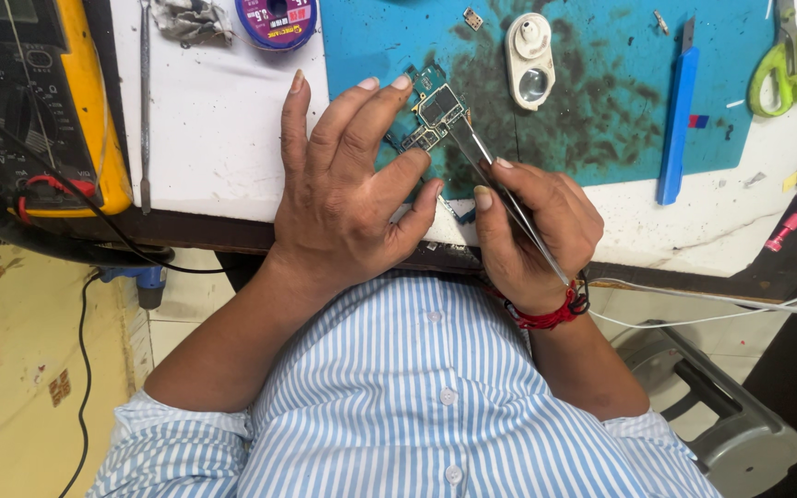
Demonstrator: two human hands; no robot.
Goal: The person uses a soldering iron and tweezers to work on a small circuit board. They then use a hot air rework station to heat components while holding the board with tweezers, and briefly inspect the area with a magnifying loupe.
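Left hand [348,198] lies flat and spread, fingertips pinning the near edge of the small green circuit board [431,111]. No closed grip, just downward pressure, probably so the board can't skate on the mat.

Right hand [532,231] is pinched shut around metal tweezers [486,166], pencil-style, thumb and forefinger close to the middle of the shaft for fine control. The tweezer tips point toward 11 o'clock and land on the board near a dark chip. Heel of that hand sits at the worktop [214,138] edge, likely as a brace. Red thread band [551,318] on that wrist.

Board sits on the blue mat [601,92], at its near-left corner, right by the worktop's front edge, so both hands reach it with forearms low.

Outward from the board:
- 2 o'clock: white oval loupe-like piece [529,60], near.
- 3 o'clock: blue flat pry tool [677,120], well apart, lying across the mat edge.
- Far 2 o'clock: green-handled scissors [795,65].
- 10 o'clock: purple solder spool [276,20].
- 9 o'clock: thin metal spudger [145,101], then yellow multimeter [48,101] with leads trailing off the worktop.

Mat is stained dark around the working spot.
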